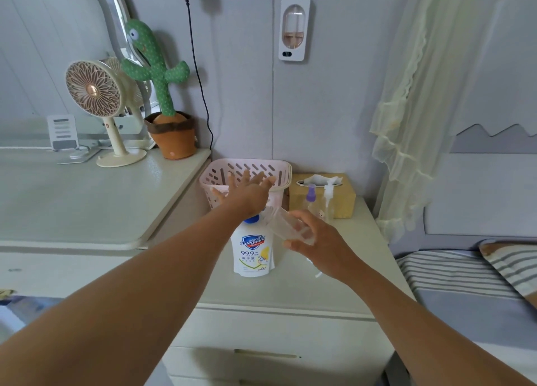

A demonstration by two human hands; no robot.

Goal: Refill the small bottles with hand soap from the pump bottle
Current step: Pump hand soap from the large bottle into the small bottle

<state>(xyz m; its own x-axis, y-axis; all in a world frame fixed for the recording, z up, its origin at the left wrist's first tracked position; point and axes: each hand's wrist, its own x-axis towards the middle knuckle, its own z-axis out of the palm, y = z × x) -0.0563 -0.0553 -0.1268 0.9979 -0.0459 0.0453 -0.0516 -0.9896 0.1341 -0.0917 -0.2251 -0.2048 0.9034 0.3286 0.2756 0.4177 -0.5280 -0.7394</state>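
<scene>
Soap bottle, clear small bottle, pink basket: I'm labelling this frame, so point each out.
Soap bottle (252, 255), head view, front label.
Clear small bottle (286, 224), head view, tilted body.
Pink basket (280, 173), head view, slotted wall.

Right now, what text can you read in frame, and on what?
"Safeguard": blue shield on the pump bottle label.
"99.9%": same label, under the shield.
"洗手液": same label, under the number.
Finer print on that label: too small to read.
Mark on the fan stem: too blurred to read.
The small clear bottle in the right hand: no text visible.

Grey panelled wall (334, 109), cream cabinet (290, 292), raised counter (72, 205) left, sheer curtain (406, 109), striped bedding (453, 272) right.
</scene>
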